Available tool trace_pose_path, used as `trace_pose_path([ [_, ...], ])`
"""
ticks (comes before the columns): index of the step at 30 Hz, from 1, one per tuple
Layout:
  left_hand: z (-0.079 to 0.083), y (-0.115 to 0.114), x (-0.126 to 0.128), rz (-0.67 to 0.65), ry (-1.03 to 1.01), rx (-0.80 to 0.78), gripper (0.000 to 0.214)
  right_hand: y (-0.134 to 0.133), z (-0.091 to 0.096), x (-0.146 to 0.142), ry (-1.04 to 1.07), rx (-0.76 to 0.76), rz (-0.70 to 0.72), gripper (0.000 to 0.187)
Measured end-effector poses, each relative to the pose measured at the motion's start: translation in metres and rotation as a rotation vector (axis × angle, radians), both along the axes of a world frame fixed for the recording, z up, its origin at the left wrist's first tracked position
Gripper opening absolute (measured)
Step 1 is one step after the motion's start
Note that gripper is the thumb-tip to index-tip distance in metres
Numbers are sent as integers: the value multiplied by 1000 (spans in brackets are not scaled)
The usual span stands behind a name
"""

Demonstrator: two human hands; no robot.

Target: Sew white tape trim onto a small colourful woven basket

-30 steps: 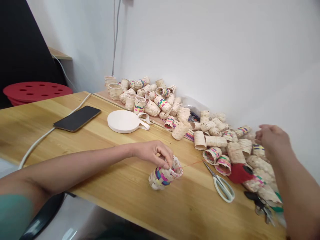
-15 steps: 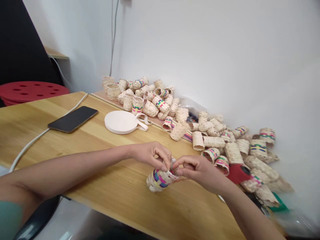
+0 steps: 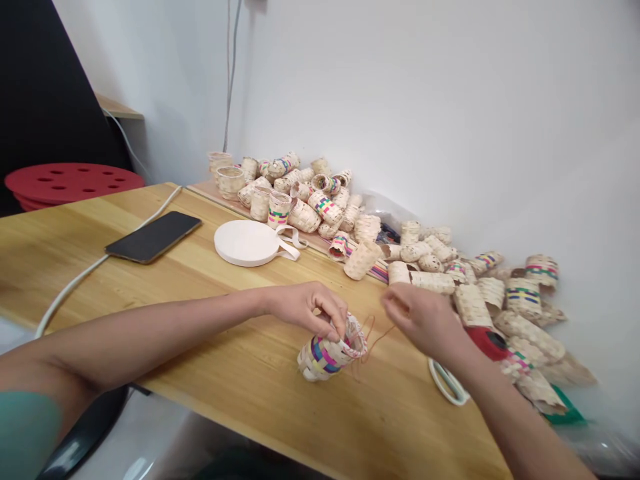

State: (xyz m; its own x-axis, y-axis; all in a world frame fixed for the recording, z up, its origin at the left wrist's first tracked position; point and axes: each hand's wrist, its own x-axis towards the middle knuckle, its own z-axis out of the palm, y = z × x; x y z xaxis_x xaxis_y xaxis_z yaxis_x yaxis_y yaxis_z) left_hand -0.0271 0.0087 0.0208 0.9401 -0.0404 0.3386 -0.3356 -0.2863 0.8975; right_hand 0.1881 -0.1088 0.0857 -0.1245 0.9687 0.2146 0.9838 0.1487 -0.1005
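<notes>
A small woven basket (image 3: 327, 351) with coloured bands lies on its side on the wooden table (image 3: 225, 313). My left hand (image 3: 307, 308) pinches its rim and holds it down. My right hand (image 3: 425, 320), fingers closed, is a little to the right of the basket and pulls a thin red thread (image 3: 374, 333) that runs out of the rim. A red thread spool (image 3: 493, 342) lies just behind my right wrist.
A long heap of similar woven baskets (image 3: 320, 203) lines the wall at the back. White-handled scissors (image 3: 446, 387) show under my right forearm. A white ribbon roll (image 3: 249, 242), a black phone (image 3: 154, 237) with its white cable and red stools (image 3: 75, 182) are to the left.
My right hand came back from the far right to the basket's rim, then drew away to the right again, taking the red thread with it. The left hand kept hold of the basket.
</notes>
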Motion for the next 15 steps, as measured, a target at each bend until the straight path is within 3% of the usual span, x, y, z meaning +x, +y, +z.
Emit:
trace_pose_path([
  [3,2,-1,0,-6,-22,10,18,5,6,33,-61,67,-162,21],
  [5,2,-1,0,-13,-35,14,17,2,7,40,17,-6,-163,23],
  [10,1,-1,1,-23,-21,3,19,-11,-3,2,410,-332,141,21],
  [15,1,-2,1,-27,-17,6,18,-6,-10,-23,519,-497,294,19],
])
